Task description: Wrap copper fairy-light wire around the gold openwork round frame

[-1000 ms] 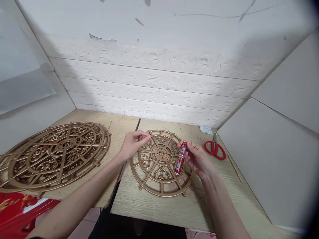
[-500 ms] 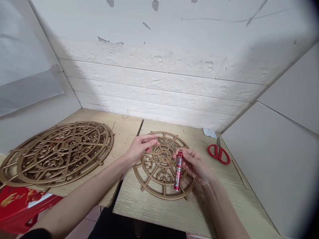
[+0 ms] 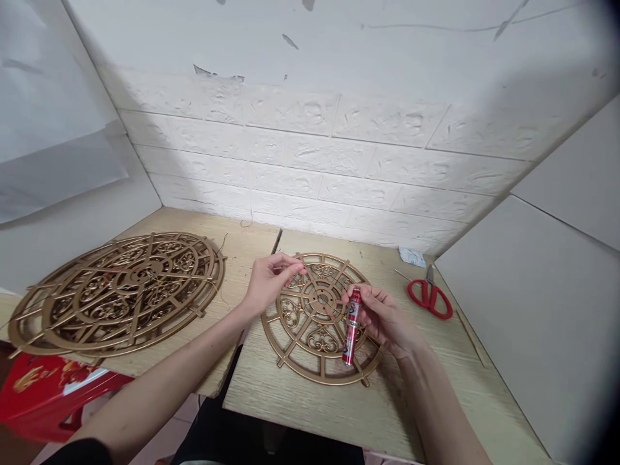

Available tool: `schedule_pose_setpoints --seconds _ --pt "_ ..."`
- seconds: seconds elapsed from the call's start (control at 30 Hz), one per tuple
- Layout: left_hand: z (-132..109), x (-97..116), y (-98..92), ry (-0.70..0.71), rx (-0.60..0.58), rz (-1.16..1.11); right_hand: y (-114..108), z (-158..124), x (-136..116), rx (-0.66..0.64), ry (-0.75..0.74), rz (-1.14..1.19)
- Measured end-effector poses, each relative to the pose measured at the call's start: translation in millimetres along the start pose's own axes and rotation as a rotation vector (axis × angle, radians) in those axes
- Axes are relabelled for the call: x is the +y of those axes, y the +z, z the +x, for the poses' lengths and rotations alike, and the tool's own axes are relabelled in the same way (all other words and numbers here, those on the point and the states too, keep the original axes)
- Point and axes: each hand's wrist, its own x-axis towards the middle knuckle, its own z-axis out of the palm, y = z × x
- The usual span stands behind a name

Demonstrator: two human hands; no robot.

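A small round gold filigree disc (image 3: 300, 339) lies flat on the wooden table (image 3: 314, 407) in front of me. My right hand (image 3: 385, 320) is closed round a slim red tube (image 3: 351, 327), held upright over the disc's right half, its top end near the hub. My left hand (image 3: 266, 284) hovers over the disc's upper left rim with thumb and fingers pinched together; a thin wire or thread seems to run from it, too fine to be sure.
A stack of larger gold filigree discs (image 3: 121, 290) lies on the left table part. Red-handled scissors (image 3: 429, 297) and a small crumpled scrap (image 3: 413, 257) sit at the back right. White brick-pattern wall behind, white panel on the right, red object (image 3: 48, 394) below left.
The camera view shifted slightly. My right hand turned the red tube more upright and moved it a little toward the hub. My left hand stayed pinched near the rim.
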Motion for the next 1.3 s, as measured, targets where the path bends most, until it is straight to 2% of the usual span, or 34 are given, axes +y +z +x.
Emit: schedule_pose_setpoints --seconds 0.23,0.33,0.4,0.47,0.57,0.83,0.9,1.07,1.17,1.3 --pt "-2 -2 -8.3 0.419 -0.057 0.427 -2 1 -3 0.043 -0.026 0.062" --pt "0 -3 -10.9 0.503 -0.113 0.547 -3 3 -3 0.092 -0.071 0.094" --pt "1 -3 -10.5 0.51 -0.15 0.603 -3 4 -3 0.136 -0.09 0.12" --pt "0 -4 -8.8 0.473 -0.171 0.637 -2 6 -2 0.172 -0.1 0.138" --pt "-1 -6 -4.3 0.327 -0.192 0.583 -1 9 0 0.197 -0.121 0.137" --pt "-5 -7 9.8 -0.19 -0.181 0.107 -2 16 11 0.3 -0.218 0.189" --pt "-6 -6 11.4 -0.27 -0.155 -0.003 -2 17 12 0.306 -0.245 0.203" --pt "-4 -2 10.0 -0.241 -0.044 -0.118 3 18 15 0.316 -0.278 0.247" --pt "-3 1 8.3 -0.182 0.016 -0.098 8 18 15 0.31 -0.25 0.288" --pt "-6 2 8.5 -0.067 0.022 -0.003 10 19 16 0.333 -0.202 0.346"
